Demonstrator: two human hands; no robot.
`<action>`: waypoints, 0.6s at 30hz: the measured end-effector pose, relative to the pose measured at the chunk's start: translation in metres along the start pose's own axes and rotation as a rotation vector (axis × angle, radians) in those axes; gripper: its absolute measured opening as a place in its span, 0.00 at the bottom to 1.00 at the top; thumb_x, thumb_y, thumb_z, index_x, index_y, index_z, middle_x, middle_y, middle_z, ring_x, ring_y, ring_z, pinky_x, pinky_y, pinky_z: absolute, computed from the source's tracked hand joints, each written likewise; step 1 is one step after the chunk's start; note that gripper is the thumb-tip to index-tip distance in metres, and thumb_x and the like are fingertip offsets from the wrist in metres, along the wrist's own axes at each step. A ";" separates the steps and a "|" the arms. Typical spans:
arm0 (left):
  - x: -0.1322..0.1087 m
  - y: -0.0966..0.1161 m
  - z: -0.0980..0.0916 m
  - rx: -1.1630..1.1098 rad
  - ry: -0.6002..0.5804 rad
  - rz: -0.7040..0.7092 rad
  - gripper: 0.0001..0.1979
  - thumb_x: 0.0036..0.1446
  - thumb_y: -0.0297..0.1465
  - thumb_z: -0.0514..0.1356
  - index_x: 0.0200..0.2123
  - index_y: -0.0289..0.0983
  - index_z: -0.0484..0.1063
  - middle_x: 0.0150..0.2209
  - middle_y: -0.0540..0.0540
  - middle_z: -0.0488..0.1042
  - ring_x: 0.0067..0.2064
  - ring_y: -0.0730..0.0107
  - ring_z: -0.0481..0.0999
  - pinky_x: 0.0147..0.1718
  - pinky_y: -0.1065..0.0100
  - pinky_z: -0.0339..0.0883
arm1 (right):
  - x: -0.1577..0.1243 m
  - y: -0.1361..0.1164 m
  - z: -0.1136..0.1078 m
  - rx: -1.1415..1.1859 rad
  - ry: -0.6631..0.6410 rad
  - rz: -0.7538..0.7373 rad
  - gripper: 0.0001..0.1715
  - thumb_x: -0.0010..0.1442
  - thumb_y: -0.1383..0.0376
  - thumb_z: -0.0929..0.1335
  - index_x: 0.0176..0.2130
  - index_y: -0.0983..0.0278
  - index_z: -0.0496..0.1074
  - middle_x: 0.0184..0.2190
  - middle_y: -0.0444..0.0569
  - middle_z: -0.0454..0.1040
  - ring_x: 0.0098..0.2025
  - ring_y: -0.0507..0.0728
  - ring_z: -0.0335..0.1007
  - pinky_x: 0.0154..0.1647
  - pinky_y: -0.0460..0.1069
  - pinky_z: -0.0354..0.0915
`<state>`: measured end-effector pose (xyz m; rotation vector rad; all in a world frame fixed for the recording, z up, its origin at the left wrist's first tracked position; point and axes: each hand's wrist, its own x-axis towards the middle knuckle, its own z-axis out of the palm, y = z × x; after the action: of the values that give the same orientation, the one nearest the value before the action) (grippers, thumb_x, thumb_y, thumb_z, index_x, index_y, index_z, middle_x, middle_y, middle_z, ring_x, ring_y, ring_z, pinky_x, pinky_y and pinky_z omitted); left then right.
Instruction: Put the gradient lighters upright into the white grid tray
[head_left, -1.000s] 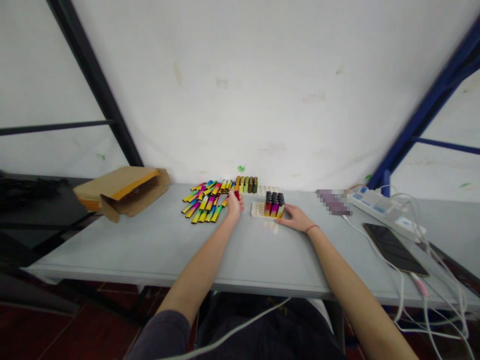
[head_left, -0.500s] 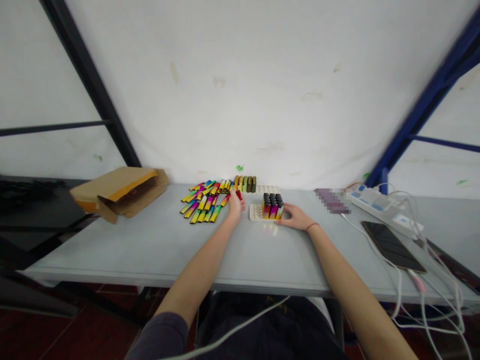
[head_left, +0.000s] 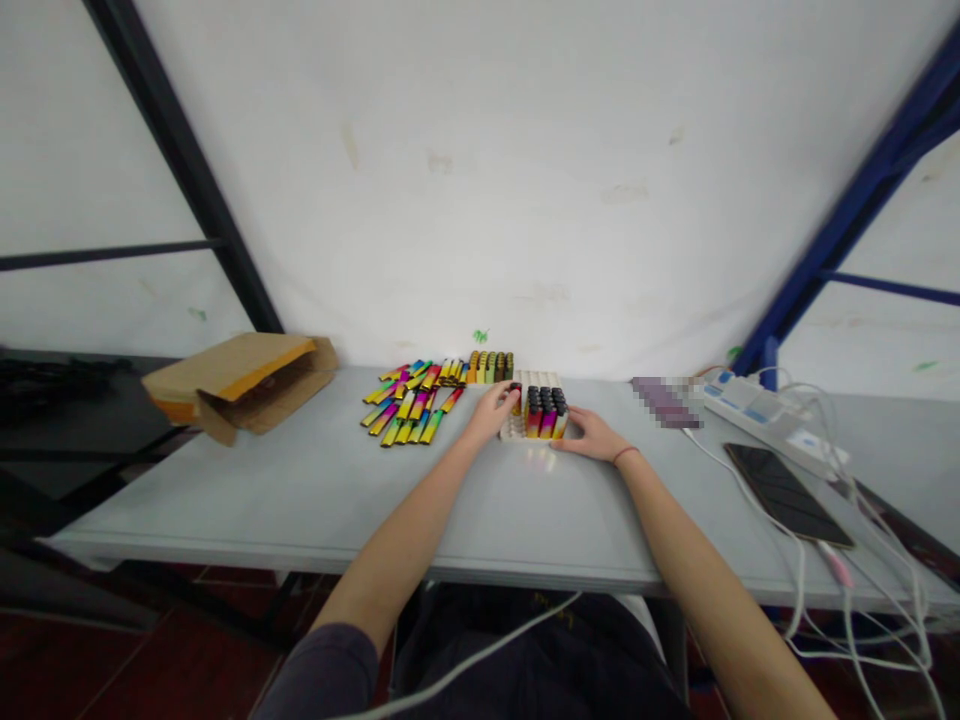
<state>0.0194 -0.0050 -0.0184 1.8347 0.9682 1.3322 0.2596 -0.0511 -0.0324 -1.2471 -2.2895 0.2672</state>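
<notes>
My left hand (head_left: 491, 413) is over the left part of the white holder tray (head_left: 511, 429), pinching a dark-topped lighter (head_left: 514, 394) at its fingertips. Several gradient-coloured lighters (head_left: 546, 412) stand upright in the tray's right part. My right hand (head_left: 592, 435) rests against the tray's right side, holding nothing. A loose heap of rainbow lighters (head_left: 409, 405) lies left of my left hand. A row of upright lighters (head_left: 490, 367) stands behind it.
The grey folding table (head_left: 300, 490) carries a torn cardboard envelope (head_left: 244, 385) at left. On the right lie a blurred purple object (head_left: 666, 402), a white power strip (head_left: 765, 425), and a phone (head_left: 787, 495), with white cables trailing over the table's front edge.
My left hand has moved right from the heap to over the tray, carrying the lighter. My right hand has stayed against the tray.
</notes>
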 end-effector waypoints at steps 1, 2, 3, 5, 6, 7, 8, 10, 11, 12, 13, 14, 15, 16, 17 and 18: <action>0.000 0.000 0.000 -0.012 -0.020 -0.011 0.13 0.61 0.33 0.56 0.46 0.35 0.74 0.49 0.40 0.76 0.48 0.62 0.75 0.52 0.62 0.67 | 0.000 0.000 0.000 -0.001 -0.004 -0.001 0.39 0.55 0.45 0.69 0.58 0.64 0.69 0.59 0.57 0.70 0.59 0.67 0.67 0.62 0.62 0.61; -0.001 0.000 0.000 -0.021 -0.030 -0.019 0.13 0.61 0.32 0.56 0.46 0.35 0.74 0.49 0.40 0.76 0.48 0.62 0.76 0.52 0.62 0.67 | 0.000 0.000 0.000 0.001 -0.005 -0.002 0.39 0.55 0.44 0.69 0.58 0.64 0.69 0.59 0.57 0.70 0.59 0.67 0.67 0.62 0.62 0.62; -0.001 0.000 0.000 -0.027 -0.032 -0.025 0.13 0.61 0.32 0.56 0.46 0.35 0.74 0.48 0.40 0.77 0.48 0.62 0.76 0.51 0.62 0.68 | 0.000 0.000 0.000 0.005 -0.002 -0.002 0.39 0.54 0.44 0.70 0.57 0.63 0.69 0.59 0.56 0.70 0.59 0.67 0.67 0.62 0.62 0.62; -0.001 -0.001 0.001 -0.029 -0.024 -0.032 0.12 0.60 0.32 0.57 0.45 0.35 0.74 0.48 0.40 0.77 0.47 0.62 0.77 0.51 0.62 0.68 | 0.000 0.000 0.001 0.012 0.011 0.002 0.37 0.54 0.45 0.70 0.57 0.61 0.70 0.58 0.55 0.71 0.59 0.67 0.67 0.61 0.63 0.62; -0.002 -0.002 0.001 -0.025 -0.022 -0.035 0.12 0.60 0.32 0.57 0.45 0.36 0.74 0.48 0.41 0.77 0.47 0.62 0.77 0.50 0.62 0.69 | -0.001 0.000 0.001 0.014 0.018 0.008 0.37 0.53 0.45 0.71 0.56 0.61 0.70 0.57 0.55 0.71 0.59 0.68 0.67 0.61 0.63 0.62; -0.002 -0.003 0.002 -0.016 -0.024 -0.037 0.12 0.59 0.32 0.58 0.45 0.36 0.75 0.48 0.41 0.77 0.46 0.62 0.77 0.50 0.63 0.69 | -0.001 0.001 0.001 0.013 0.024 0.014 0.37 0.53 0.45 0.71 0.56 0.61 0.71 0.57 0.55 0.72 0.58 0.68 0.67 0.61 0.63 0.62; -0.002 -0.003 0.002 0.000 -0.032 -0.038 0.12 0.59 0.32 0.58 0.45 0.36 0.74 0.48 0.40 0.77 0.46 0.62 0.77 0.49 0.63 0.69 | -0.001 0.001 0.002 0.011 0.029 0.019 0.37 0.52 0.45 0.71 0.55 0.61 0.71 0.57 0.55 0.72 0.58 0.68 0.67 0.61 0.64 0.62; -0.004 -0.004 0.002 0.058 -0.057 -0.031 0.15 0.59 0.31 0.58 0.50 0.37 0.73 0.47 0.41 0.77 0.44 0.63 0.78 0.47 0.63 0.70 | -0.001 0.002 0.002 0.001 0.026 0.023 0.37 0.53 0.44 0.71 0.55 0.62 0.71 0.57 0.55 0.72 0.59 0.68 0.67 0.62 0.64 0.61; -0.004 -0.003 0.001 0.100 -0.073 -0.022 0.18 0.59 0.31 0.57 0.53 0.37 0.71 0.47 0.41 0.77 0.43 0.63 0.78 0.47 0.63 0.70 | -0.001 0.002 0.002 -0.003 0.020 0.022 0.37 0.53 0.44 0.70 0.55 0.62 0.71 0.57 0.56 0.71 0.59 0.68 0.67 0.62 0.64 0.61; -0.005 -0.001 0.000 0.154 -0.089 -0.004 0.20 0.59 0.31 0.57 0.55 0.38 0.69 0.46 0.41 0.77 0.43 0.63 0.78 0.47 0.62 0.69 | 0.000 0.002 0.002 -0.007 0.013 0.020 0.37 0.53 0.44 0.70 0.55 0.62 0.71 0.58 0.56 0.71 0.59 0.68 0.67 0.62 0.63 0.61; -0.005 0.002 -0.002 0.224 -0.100 0.022 0.21 0.60 0.31 0.57 0.57 0.39 0.68 0.46 0.41 0.77 0.44 0.62 0.77 0.48 0.62 0.69 | 0.000 0.002 0.002 -0.008 0.007 0.017 0.36 0.54 0.44 0.70 0.55 0.62 0.71 0.58 0.55 0.71 0.59 0.68 0.66 0.62 0.64 0.61; -0.006 0.005 -0.004 0.308 -0.099 0.048 0.21 0.61 0.32 0.57 0.57 0.39 0.67 0.46 0.42 0.77 0.46 0.61 0.76 0.49 0.60 0.67 | 0.000 0.002 0.002 -0.008 0.005 0.013 0.36 0.54 0.44 0.70 0.55 0.62 0.71 0.58 0.55 0.70 0.59 0.68 0.66 0.62 0.64 0.61; -0.006 0.008 -0.007 0.403 -0.076 0.060 0.20 0.62 0.34 0.56 0.57 0.39 0.68 0.47 0.41 0.77 0.49 0.59 0.75 0.51 0.59 0.65 | 0.000 0.002 0.002 -0.006 0.005 0.009 0.37 0.54 0.44 0.70 0.56 0.62 0.71 0.59 0.55 0.70 0.60 0.68 0.66 0.62 0.64 0.61; -0.006 0.012 -0.011 0.507 -0.029 0.048 0.19 0.64 0.35 0.54 0.57 0.39 0.68 0.48 0.41 0.76 0.51 0.57 0.73 0.53 0.58 0.63 | 0.000 0.001 0.001 -0.002 0.008 0.004 0.37 0.54 0.44 0.70 0.56 0.62 0.70 0.59 0.55 0.70 0.59 0.68 0.66 0.62 0.64 0.61; -0.006 0.015 -0.015 0.619 0.036 0.008 0.19 0.65 0.34 0.51 0.57 0.39 0.69 0.50 0.40 0.75 0.53 0.56 0.71 0.54 0.57 0.61 | 0.000 0.001 0.001 0.003 0.011 -0.002 0.38 0.54 0.44 0.70 0.57 0.61 0.70 0.59 0.55 0.70 0.59 0.67 0.67 0.62 0.64 0.61; -0.007 0.016 -0.020 0.733 0.108 -0.056 0.19 0.66 0.33 0.48 0.57 0.38 0.69 0.52 0.39 0.74 0.55 0.55 0.69 0.54 0.55 0.60 | 0.000 0.001 0.001 0.009 0.014 -0.006 0.38 0.54 0.44 0.70 0.57 0.61 0.69 0.59 0.54 0.70 0.59 0.67 0.67 0.62 0.63 0.62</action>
<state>0.0021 -0.0171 -0.0025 2.2382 1.7165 1.1261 0.2595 -0.0508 -0.0340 -1.2337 -2.2773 0.2646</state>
